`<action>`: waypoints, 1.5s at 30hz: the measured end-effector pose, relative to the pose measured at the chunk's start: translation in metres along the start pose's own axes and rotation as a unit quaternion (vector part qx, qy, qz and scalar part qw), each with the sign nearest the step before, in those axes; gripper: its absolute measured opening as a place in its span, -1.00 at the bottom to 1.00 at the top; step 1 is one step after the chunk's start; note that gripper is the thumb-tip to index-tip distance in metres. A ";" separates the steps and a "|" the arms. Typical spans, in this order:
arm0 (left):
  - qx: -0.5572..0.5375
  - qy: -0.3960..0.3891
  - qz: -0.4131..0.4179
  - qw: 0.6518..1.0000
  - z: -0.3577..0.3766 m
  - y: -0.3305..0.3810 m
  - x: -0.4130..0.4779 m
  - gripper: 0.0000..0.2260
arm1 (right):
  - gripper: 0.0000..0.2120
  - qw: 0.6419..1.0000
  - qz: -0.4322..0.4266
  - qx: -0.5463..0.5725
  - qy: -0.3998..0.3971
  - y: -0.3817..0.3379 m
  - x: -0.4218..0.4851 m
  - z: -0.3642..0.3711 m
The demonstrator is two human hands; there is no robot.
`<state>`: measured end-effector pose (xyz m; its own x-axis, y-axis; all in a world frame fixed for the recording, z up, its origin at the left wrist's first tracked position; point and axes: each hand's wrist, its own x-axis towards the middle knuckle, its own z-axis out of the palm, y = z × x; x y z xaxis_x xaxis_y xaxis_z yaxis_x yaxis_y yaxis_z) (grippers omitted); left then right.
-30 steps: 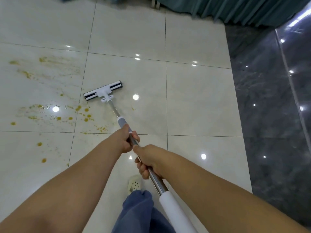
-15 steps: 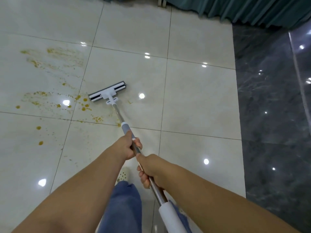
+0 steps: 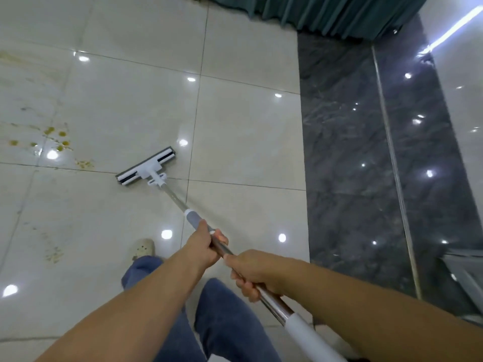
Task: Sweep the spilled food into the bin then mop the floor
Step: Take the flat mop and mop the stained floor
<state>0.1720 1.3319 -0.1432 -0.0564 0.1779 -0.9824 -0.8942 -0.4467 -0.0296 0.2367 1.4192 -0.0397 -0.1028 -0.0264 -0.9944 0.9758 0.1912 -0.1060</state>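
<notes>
Bare forearms (image 3: 136,307), blue jeans (image 3: 224,325), cream clog (image 3: 143,248).

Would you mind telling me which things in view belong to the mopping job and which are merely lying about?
Job in hand: mop, gripped by left hand and right hand; yellow food spots; pale floor tiles.
Just there: teal curtain; dark marble strip; shoe.

Tiled floor (image 3: 248,142) with mop head (image 3: 146,165), stains (image 3: 56,139)
</notes>
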 end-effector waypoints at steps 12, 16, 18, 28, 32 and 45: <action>-0.099 0.029 -0.006 0.995 0.040 0.037 -0.013 -0.67 | -0.83 0.994 0.038 -0.098 -0.015 -0.063 -0.013 -0.030; -0.104 0.035 0.003 0.994 0.043 0.093 -0.012 -0.66 | -0.84 0.993 0.038 -0.114 -0.011 -0.117 0.003 -0.020; -0.115 0.037 0.016 0.993 0.039 0.133 -0.005 -0.67 | -0.85 0.993 0.027 -0.118 -0.014 -0.153 0.018 -0.008; -0.214 0.007 0.099 0.972 -0.021 0.372 0.029 -0.58 | -0.82 0.980 -0.014 -0.191 -0.047 -0.368 0.106 0.097; -0.249 0.024 0.147 0.957 -0.052 0.456 0.040 -0.61 | -0.75 0.976 -0.035 -0.204 -0.073 -0.447 0.129 0.143; -0.205 0.037 0.112 0.972 -0.099 0.454 0.053 -0.62 | -0.82 0.976 -0.039 -0.190 -0.095 -0.426 0.147 0.171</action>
<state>-0.1927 1.0522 -0.2266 -0.1826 -0.0209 -0.9830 -0.6099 -0.7818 0.1299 -0.1609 1.1658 -0.1397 -0.1007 -0.2306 -0.9678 0.8203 0.5313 -0.2119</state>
